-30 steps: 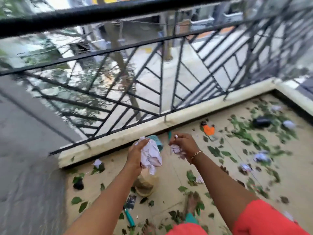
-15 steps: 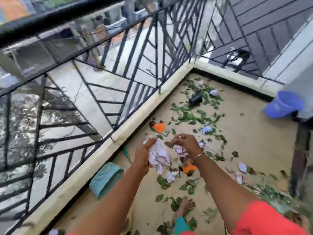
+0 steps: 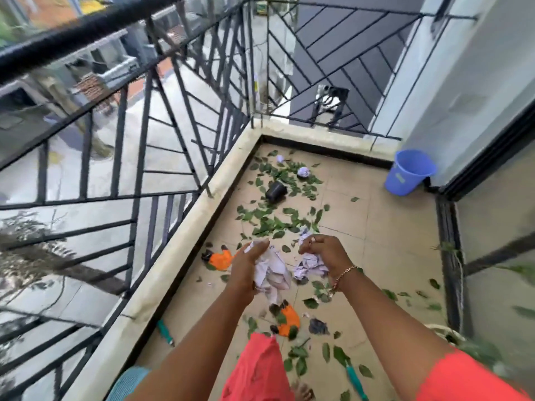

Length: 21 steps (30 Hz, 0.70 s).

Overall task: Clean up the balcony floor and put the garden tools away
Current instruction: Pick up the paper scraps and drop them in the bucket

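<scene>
While the person stands on the balcony floor [image 3: 390,241], both hands are full of paper. The left hand [image 3: 246,270] has its fingers [image 3: 260,246] curled tight round a big white crumpled paper [image 3: 273,273]. The right hand [image 3: 325,253] has its fingers closed on a smaller paper wad [image 3: 309,264]. Both hands are held close together, up above the floor.

What has changed is the view, not the hold. A second ago the person faced the railing [image 3: 162,111] and no bin could be seen. Now they have turned to the far corner, and the blue bucket [image 3: 408,172] by the wall shows fully. The same papers are in the same hands as before. I think the bucket is where the paper will go, but it is well apart from the hands.

Lots of mess is left. Green leaves [image 3: 269,224] lie all over the floor, with a black pot [image 3: 276,192] on its side among them and a paper ball [image 3: 303,171] near it. An orange thing [image 3: 221,259] lies by the ledge (maybe a glove, it is too blurry to tell). One teal-handled tool [image 3: 165,332] lies by the ledge and another teal tool [image 3: 354,377] lies near the person's feet. No tool has been put away, so the job looks only just started.
</scene>
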Motion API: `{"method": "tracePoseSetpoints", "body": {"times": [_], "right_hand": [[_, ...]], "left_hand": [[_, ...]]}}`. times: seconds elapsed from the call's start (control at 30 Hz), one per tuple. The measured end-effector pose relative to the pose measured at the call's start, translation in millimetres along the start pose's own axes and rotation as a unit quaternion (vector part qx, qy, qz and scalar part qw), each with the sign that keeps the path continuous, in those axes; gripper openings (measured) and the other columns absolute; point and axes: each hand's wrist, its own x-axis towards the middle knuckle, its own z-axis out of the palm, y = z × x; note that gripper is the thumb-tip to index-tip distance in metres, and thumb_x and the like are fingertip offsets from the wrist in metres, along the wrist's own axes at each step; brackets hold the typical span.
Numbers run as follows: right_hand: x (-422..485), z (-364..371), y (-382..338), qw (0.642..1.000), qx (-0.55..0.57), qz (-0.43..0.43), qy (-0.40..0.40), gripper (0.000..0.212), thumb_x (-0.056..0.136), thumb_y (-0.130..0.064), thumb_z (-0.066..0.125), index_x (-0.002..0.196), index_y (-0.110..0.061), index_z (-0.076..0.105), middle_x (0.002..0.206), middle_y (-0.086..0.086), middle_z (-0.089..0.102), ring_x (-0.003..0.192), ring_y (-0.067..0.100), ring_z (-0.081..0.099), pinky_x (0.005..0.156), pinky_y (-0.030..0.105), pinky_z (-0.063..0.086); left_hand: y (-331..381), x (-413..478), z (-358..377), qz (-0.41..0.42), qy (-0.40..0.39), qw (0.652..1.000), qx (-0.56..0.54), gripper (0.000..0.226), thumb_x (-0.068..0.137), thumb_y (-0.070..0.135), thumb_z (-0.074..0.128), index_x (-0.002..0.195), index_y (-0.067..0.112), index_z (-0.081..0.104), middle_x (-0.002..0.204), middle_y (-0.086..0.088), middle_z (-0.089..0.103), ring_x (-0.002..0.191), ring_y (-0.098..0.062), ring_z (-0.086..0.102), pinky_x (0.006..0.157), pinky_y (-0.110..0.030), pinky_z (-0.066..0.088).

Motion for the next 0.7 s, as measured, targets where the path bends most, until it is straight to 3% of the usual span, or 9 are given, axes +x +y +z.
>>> {"method": "tracePoseSetpoints", "body": {"times": [0.07, 0.17, 0.27, 0.4, 0.5, 0.7], "right_hand": [[18.7, -13.4, -5.3, 1.000, -0.009, -0.002, 0.025, 0.042, 0.082, 0.017, 0.043, 0.050, -0.005, 0.059, 0.044, 0.001, 0.057, 0.049, 0.022, 0.053, 0.052, 0.023, 0.042], [56.6, -30.9, -16.3, 0.998, -0.014, -0.009, 0.060, 0.042, 0.079, 0.016, 0.045, 0.048, -0.006, 0.062, 0.051, 0.012, 0.057, 0.055, 0.025, 0.052, 0.058, 0.030, 0.042], [102.4, -42.9, -37.7, 0.995, 0.013, -0.019, 0.095, 0.048, 0.079, 0.019, 0.043, 0.044, -0.009, 0.059, 0.047, 0.011, 0.053, 0.046, 0.023, 0.049, 0.052, 0.027, 0.041], [172.8, -48.2, -73.6, 0.989, 0.024, -0.024, 0.145, 0.054, 0.078, 0.019, 0.045, 0.038, -0.013, 0.059, 0.044, 0.000, 0.058, 0.045, 0.013, 0.055, 0.048, 0.017, 0.043], [223.7, -48.6, -96.5, 0.982, 0.022, -0.019, 0.186, 0.054, 0.079, 0.017, 0.047, 0.037, -0.014, 0.059, 0.045, -0.003, 0.059, 0.048, 0.012, 0.055, 0.051, 0.018, 0.045], [293.0, -51.1, -137.5, 0.966, 0.069, -0.045, 0.243, 0.045, 0.080, 0.019, 0.043, 0.047, -0.009, 0.056, 0.045, -0.002, 0.058, 0.046, 0.009, 0.055, 0.051, 0.016, 0.046]], "left_hand": [[9.2, 21.5, 16.7, -0.012, -0.014, 1.000, 0.016, 0.018, 0.089, 0.015, 0.059, 0.098, 0.001, 0.056, 0.085, -0.019, 0.056, 0.064, -0.027, 0.059, 0.052, -0.027, 0.049], [27.0, 64.3, 38.3, -0.051, -0.054, 0.997, 0.035, 0.033, 0.088, 0.024, 0.061, 0.102, -0.005, 0.055, 0.078, -0.023, 0.054, 0.042, -0.024, 0.057, 0.041, -0.019, 0.043], [47.4, 122.6, 59.0, -0.072, -0.074, 0.993, 0.050, 0.069, 0.063, 0.037, 0.079, 0.112, -0.007, 0.059, 0.095, -0.029, 0.059, 0.062, -0.031, 0.064, 0.052, -0.030, 0.051], [89.7, 206.5, 83.5, -0.081, -0.113, 0.987, 0.075, 0.061, 0.058, 0.038, 0.078, 0.106, 0.003, 0.064, 0.094, -0.025, 0.062, 0.064, -0.031, 0.064, 0.051, -0.026, 0.048], [128.6, 258.2, 99.5, -0.089, -0.141, 0.981, 0.098, 0.064, 0.057, 0.038, 0.078, 0.106, 0.001, 0.064, 0.093, -0.025, 0.062, 0.070, -0.032, 0.064, 0.058, -0.029, 0.049], [184.3, 331.1, 139.1, -0.097, -0.171, 0.966, 0.166, 0.027, 0.088, 0.024, 0.061, 0.098, -0.001, 0.062, 0.068, -0.024, 0.061, 0.040, -0.026, 0.059, 0.037, -0.017, 0.040]]}}
